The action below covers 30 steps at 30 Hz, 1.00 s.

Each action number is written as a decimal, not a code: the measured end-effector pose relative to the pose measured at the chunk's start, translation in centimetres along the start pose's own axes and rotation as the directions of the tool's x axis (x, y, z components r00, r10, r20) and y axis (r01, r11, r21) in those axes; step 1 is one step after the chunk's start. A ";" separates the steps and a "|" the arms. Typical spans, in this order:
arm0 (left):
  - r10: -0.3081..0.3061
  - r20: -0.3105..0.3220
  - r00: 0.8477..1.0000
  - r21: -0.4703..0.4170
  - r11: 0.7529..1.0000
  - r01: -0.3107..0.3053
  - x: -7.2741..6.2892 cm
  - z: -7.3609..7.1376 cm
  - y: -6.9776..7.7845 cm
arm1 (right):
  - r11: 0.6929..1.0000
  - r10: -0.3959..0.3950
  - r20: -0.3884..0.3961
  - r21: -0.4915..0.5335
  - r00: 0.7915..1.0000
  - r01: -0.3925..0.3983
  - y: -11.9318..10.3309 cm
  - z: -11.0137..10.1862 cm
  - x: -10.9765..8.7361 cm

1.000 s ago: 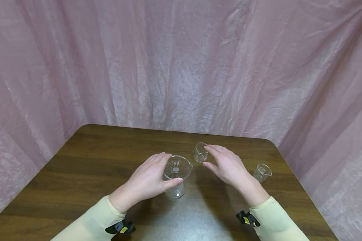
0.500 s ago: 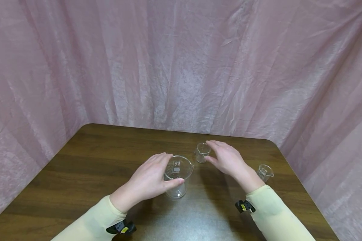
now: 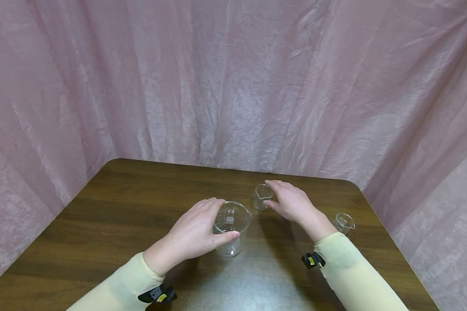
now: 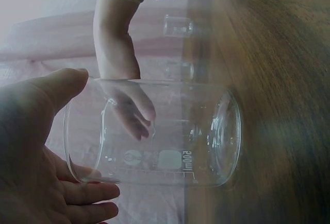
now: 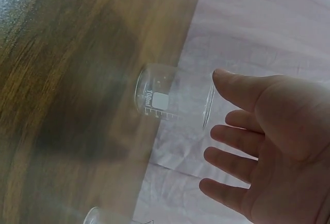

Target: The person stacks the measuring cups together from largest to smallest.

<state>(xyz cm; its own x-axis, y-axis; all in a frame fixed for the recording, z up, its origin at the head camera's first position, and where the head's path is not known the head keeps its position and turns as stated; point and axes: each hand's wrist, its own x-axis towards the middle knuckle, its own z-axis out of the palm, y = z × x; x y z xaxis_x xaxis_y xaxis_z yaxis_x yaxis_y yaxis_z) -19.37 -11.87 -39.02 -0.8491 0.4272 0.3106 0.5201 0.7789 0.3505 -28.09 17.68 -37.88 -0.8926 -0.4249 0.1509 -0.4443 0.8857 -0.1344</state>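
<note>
The large beaker (image 3: 239,221), marked 500ml in the left wrist view, stands upright at the lower centre of the head frame, its spout toward the right. The left hand (image 3: 194,229) is spread wide about the beaker's rim, thumb to the near side, fingers to the far side; whether it presses firmly cannot be told. The small beaker (image 3: 261,202), marked 100ml in the right wrist view, stands upright above and to the right of the large one. The right hand (image 3: 292,201) is at its rim with thumb and fingers apart; no firm hold shows. The step in hand appears to be securing the small beaker while the large one is steadied. Bring the right thumb and fingers in evenly from opposite sides, preferably lower on the wall; a one-sided touch at the rim could slide or tip so light a vessel. Smooth glass will likely slip, so confirm contact before lifting straight up. Keep the left hand's pressure light and the spout unobstructed. Keep the right forearm off the third beaker (image 3: 344,221), at the right of the surface (image 3: 140,194).
</note>
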 end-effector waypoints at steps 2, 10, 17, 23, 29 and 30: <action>-0.003 0.005 1.000 0.000 1.000 0.003 0.0 0.0 0.0 | 1.000 -0.001 0.005 0.004 1.000 0.001 0.0 0.1 0.1; -0.003 0.018 1.000 0.002 1.000 0.003 0.0 0.0 0.1 | 1.000 -0.008 0.021 0.001 1.000 0.008 0.1 0.5 0.6; 0.005 0.010 1.000 -0.005 1.000 -0.005 0.1 0.0 0.0 | 1.000 -0.013 0.044 -0.002 0.999 0.014 -0.1 0.7 0.9; 0.006 0.012 1.000 -0.010 1.000 -0.006 0.1 -0.1 0.0 | 1.000 -0.016 0.053 -0.007 0.998 0.016 -0.2 0.9 1.1; 0.012 0.005 1.000 -0.010 1.000 -0.012 0.0 0.0 0.0 | 1.000 -0.024 0.042 -0.013 0.999 0.024 -0.3 0.8 1.1; 0.012 0.003 1.000 -0.009 1.000 -0.012 0.0 0.0 0.0 | 0.999 -0.027 0.037 -0.019 0.999 0.028 -0.4 0.8 1.1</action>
<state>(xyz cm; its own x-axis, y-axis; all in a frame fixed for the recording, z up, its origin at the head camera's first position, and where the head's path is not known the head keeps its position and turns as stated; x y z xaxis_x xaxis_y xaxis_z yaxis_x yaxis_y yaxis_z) -19.35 -11.89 -39.00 -0.8429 0.4380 0.3125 0.5313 0.7693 0.3548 -28.97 16.73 -38.41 -0.8824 -0.4553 0.1184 -0.4674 0.8769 -0.1119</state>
